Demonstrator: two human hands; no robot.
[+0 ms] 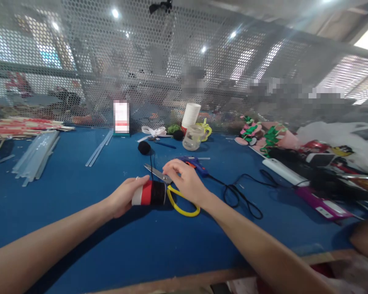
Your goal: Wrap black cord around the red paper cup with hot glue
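My left hand [122, 198] grips a paper cup [149, 193] lying on its side; the cup is white and red, with black yarn wound around its right part. A black yarn strand runs from the cup up to a black yarn ball [144, 148]. My right hand [185, 179] rests on yellow-handled scissors [171, 192] that lie on the blue table [79, 212] just right of the cup, fingers over the blades. A blue glue gun [196, 164] with a black cord [242, 196] lies right behind this hand.
Clear glue sticks [37, 157] lie at the left. A stack of white cups [190, 115], a clear mug [194, 137] and ribbon sit by the mesh wall [159, 69]. Craft flowers [260, 136], a white tube [285, 172] and clutter fill the right side. Another person's arm [366, 241] shows at the right edge.
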